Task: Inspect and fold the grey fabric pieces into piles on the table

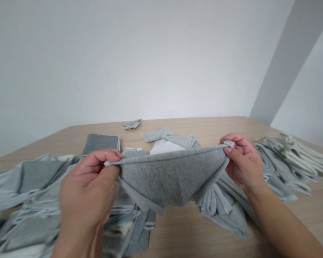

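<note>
A piece of grey cloth (169,175) is stretched between my two hands, above the wooden table. Its top edge runs taut and slopes slightly up to the right, while the lower part hangs in loose folds. My left hand (90,186) pinches the left end of that edge between thumb and fingers. At the right end, my right hand (242,159) grips the corner, and a small light tip of fabric sticks out above the thumb. The hanging cloth hides part of the tabletop and some fabric behind it.
Grey cloth pieces (40,175) are heaped at the left. On the right lies a stack of folded grey and cream fabric (293,157). Crumpled light pieces (174,139) lie behind the held cloth, and a small scrap (132,124) rests near the wall. The wooden table (183,233) spans the view.
</note>
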{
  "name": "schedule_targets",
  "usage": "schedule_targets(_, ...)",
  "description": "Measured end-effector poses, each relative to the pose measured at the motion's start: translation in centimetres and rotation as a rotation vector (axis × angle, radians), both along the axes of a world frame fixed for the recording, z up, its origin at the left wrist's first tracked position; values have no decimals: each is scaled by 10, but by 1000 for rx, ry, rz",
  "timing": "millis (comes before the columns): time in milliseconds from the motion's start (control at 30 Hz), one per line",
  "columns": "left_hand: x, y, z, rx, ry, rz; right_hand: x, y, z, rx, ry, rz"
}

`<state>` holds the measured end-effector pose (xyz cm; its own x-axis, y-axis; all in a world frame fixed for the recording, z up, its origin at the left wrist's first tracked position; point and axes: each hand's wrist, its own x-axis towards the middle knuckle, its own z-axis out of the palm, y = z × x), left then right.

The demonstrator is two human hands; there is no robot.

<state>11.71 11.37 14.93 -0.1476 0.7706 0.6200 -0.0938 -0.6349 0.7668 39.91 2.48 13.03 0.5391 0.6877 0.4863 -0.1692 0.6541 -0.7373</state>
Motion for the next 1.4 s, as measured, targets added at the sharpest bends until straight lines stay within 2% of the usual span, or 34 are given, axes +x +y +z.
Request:
schedule_targets(100, 2, -2, 3, 21, -176, -212, 0, -2, 0, -15, -38, 15)
schedule_targets(167, 5, -4, 5, 5, -212, -285, 0, -2, -2, -27, -65, -3)
schedule_targets(233, 8, -7, 6, -56, -222, -281, 1, 0, -3, -23, -74, -29)
schedule_targets(300, 12, -8, 6, -142, -212, -225, 1, 2, -5, -30, -53, -34)
schedule_targets(400, 18, -11, 6, -265, -106, -159, -2, 4, -7, -109, 4, -29)
schedule_targets(500, 22, -14, 6, -365, 27, -147, -7, 6, -7, -211, 42, -50)
schedule_targets(667, 25, -20, 2, -556, 264, -332, 0, 15, -12, -445, -23, 49)
schedule_targets(767, 29, -20, -5, -530, 451, -354, 16, 24, -19, -513, -103, -8)
schedule_targets(900, 36, -20, -12, -350, 699, -295, 37, 36, -30, -500, -216, -104)
schedule_targets(967, 40, -22, -14, -284, 749, -264, 44, 41, -34, -480, -272, -112)
schedule_targets(1100, 47, -30, -15, -280, 713, -202, 47, 48, -31, -448, -319, -172)
schedule_targets(1200, 50, -35, -18, -363, 657, -186, 43, 54, -22, -419, -370, -199)
schedule_targets(1300, 48, -33, -23, -432, 527, -180, 39, 60, -13, -380, -383, -165)
schedule_targets(1400, 43, -29, -23, -428, 361, -142, 33, 58, -9, -320, -331, -141)
